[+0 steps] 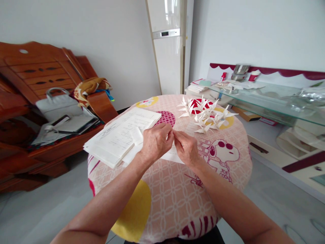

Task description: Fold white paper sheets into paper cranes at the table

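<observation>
My left hand (pixel 157 140) and my right hand (pixel 186 145) meet over the middle of the round table, fingertips pinched together. A sliver of a small white paper piece (pixel 167 136) shows at the left fingers; the hands hide the rest of it. Under them lies a white sheet (pixel 174 156), partly covered. Beside my left hand, a small folded white paper (pixel 137 136) rests on a stack of printed papers (pixel 114 135). Beyond my right hand stands a cluster of several white folded paper cranes (pixel 204 113).
A patterned pink tablecloth (pixel 172 193) covers the table. On the left is a wooden bench (pixel 45 76) with a grey bag (pixel 54 103) and a brown cloth (pixel 91 89). A glass-topped cabinet (pixel 269 101) carrying papers and cups stands at right. A tall white appliance (pixel 167 61) is behind.
</observation>
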A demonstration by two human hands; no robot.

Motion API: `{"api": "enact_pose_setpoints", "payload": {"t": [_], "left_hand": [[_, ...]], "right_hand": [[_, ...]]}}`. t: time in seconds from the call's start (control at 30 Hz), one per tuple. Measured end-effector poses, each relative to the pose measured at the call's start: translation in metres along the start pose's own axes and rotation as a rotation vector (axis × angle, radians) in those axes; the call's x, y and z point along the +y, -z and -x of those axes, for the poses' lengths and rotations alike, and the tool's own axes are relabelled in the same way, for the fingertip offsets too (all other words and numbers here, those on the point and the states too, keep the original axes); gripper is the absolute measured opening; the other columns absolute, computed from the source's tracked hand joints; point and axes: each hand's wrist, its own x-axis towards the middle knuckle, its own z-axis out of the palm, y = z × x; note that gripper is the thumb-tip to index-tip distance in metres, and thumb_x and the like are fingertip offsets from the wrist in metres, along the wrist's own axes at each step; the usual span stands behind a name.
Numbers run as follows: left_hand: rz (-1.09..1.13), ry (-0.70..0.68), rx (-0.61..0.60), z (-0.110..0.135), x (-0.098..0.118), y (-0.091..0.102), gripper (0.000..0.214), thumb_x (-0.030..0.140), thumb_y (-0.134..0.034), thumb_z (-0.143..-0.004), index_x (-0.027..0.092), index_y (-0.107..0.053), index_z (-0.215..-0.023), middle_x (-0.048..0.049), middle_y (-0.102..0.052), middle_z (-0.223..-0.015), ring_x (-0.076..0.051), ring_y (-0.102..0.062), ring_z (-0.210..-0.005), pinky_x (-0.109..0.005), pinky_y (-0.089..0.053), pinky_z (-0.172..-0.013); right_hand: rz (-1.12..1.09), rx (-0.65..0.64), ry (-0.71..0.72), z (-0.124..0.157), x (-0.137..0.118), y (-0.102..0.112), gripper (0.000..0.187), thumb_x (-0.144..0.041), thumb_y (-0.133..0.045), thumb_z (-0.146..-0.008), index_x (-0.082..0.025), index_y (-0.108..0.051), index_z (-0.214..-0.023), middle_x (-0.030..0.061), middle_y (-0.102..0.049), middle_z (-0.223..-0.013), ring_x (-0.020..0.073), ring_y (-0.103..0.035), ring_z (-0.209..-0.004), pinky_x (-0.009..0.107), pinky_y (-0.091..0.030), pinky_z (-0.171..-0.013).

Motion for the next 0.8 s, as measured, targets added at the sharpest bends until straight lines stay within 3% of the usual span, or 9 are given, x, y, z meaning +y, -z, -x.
{"api": "enact_pose_setpoints", "payload": {"t": [0.47, 0.8], "left_hand": [[-0.014, 0.026, -0.061, -0.0016, -0.0009, 0.0005, 0.017, 0.013, -0.051, -0.081, 0.017, -0.062, -0.069, -0.004, -0.067, -0.07, -0.015, -0.057, -0.062, -0.027, -0.032, -0.056], [0.021, 0.0, -0.091, -0.004, -0.0055, 0.0038, 0.019, 0.014, -0.049, -0.081, 0.016, -0.062, -0.067, -0.0033, -0.066, -0.067, -0.014, -0.056, -0.06, -0.027, -0.035, -0.057]], "right_hand": [[0.137, 0.023, 0.111, 0.0002, 0.008, -0.0029, 0.036, -0.011, -0.042, -0.094, -0.018, -0.068, -0.119, 0.0082, -0.072, -0.089, 0.0186, -0.067, -0.078, 0.029, -0.053, -0.07], [0.205, -0.006, 0.146, 0.0007, 0.0087, -0.0027, 0.037, -0.008, -0.042, -0.093, -0.016, -0.068, -0.118, 0.0088, -0.072, -0.088, 0.0195, -0.068, -0.082, 0.03, -0.054, -0.073]]}}
